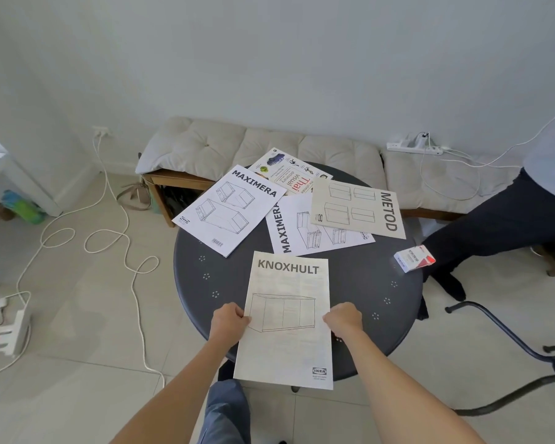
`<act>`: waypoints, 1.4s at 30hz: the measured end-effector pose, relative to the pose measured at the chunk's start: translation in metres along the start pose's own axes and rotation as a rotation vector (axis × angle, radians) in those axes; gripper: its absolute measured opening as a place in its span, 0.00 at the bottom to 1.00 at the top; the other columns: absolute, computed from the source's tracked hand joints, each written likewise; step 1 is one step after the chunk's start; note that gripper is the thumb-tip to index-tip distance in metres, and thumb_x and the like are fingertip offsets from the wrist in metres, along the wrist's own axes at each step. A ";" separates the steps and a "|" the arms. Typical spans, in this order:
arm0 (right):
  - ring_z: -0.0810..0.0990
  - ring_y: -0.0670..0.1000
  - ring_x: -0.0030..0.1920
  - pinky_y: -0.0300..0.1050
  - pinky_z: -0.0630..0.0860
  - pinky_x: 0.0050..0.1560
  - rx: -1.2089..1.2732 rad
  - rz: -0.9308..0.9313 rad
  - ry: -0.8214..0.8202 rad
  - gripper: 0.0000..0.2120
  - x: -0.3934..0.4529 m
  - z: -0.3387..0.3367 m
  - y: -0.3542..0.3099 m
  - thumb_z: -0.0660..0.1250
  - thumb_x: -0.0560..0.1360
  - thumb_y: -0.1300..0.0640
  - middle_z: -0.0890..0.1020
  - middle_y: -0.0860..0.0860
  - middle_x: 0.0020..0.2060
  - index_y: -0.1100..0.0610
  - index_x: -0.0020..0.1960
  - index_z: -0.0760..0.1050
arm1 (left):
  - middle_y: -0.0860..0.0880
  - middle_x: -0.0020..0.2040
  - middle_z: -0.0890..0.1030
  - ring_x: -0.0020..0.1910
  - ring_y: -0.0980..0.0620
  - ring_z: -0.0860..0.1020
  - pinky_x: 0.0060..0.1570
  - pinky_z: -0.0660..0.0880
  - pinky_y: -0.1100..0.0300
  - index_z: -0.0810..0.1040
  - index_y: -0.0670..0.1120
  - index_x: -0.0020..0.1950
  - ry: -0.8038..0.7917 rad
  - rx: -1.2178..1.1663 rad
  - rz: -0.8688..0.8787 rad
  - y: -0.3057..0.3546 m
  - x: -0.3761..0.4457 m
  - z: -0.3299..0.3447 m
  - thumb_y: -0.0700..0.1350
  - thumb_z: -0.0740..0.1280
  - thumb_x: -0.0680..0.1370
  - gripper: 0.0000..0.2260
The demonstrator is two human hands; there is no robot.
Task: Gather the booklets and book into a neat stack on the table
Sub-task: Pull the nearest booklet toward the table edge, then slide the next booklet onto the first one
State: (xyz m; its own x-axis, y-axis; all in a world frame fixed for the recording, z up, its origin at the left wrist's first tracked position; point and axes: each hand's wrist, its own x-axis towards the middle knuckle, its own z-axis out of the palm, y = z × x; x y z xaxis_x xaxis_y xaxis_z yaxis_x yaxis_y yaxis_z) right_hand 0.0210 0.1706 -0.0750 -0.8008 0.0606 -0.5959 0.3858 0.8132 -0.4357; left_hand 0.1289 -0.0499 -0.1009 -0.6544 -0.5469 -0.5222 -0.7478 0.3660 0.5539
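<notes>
The KNOXHULT booklet [287, 302] lies at the near edge of the round dark table [359, 277], its lower end overhanging. My left hand [229, 322] pinches its left edge and my right hand [343, 317] pinches its right edge. Further back lie a white MAXIMERA booklet [228, 209] at the left, a second MAXIMERA booklet [297, 225] in the middle, and a beige METOD booklet [359, 206] overlapping it at the right. The Thai visual dictionary book [290, 174] sits at the far edge, partly under the booklets.
A small red and white box [414, 258] rests at the table's right edge. A cushioned bench [225, 145] stands behind the table. Another person's dark-trousered leg [494, 225] is at the right, beside a chair base [510, 341]. White cables [116, 238] and a power strip [16, 328] lie on the floor at left.
</notes>
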 end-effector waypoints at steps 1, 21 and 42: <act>0.70 0.52 0.31 0.39 0.66 0.31 -0.018 -0.002 0.008 0.08 0.000 -0.002 0.000 0.61 0.68 0.66 0.74 0.53 0.32 0.59 0.32 0.66 | 0.50 0.38 0.78 0.38 0.51 0.76 0.43 0.76 0.58 0.74 0.47 0.39 0.013 0.024 0.006 0.002 0.000 -0.003 0.45 0.69 0.75 0.07; 0.71 0.54 0.39 0.43 0.69 0.42 0.320 -0.032 -0.151 0.02 0.022 -0.005 -0.169 0.64 0.73 0.59 0.73 0.55 0.39 0.57 0.42 0.72 | 0.41 0.68 0.73 0.67 0.41 0.70 0.64 0.66 0.54 0.71 0.38 0.66 0.080 0.313 0.190 0.087 0.145 -0.195 0.50 0.61 0.79 0.20; 0.77 0.61 0.63 0.47 0.78 0.56 0.750 0.348 -0.146 0.18 0.089 0.082 -0.276 0.65 0.76 0.59 0.79 0.64 0.59 0.69 0.62 0.73 | 0.44 0.37 0.74 0.45 0.41 0.76 0.42 0.68 0.56 0.78 0.33 0.48 -0.186 0.337 0.163 0.097 0.304 -0.216 0.48 0.62 0.79 0.17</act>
State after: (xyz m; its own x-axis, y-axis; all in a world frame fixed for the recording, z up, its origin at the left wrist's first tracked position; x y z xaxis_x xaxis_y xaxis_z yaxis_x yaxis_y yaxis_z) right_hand -0.1194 -0.0957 -0.0634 -0.5325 0.1191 -0.8380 0.8433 0.1589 -0.5133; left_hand -0.1181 -0.3428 -0.0661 -0.7531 -0.3278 -0.5705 -0.6077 0.6789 0.4121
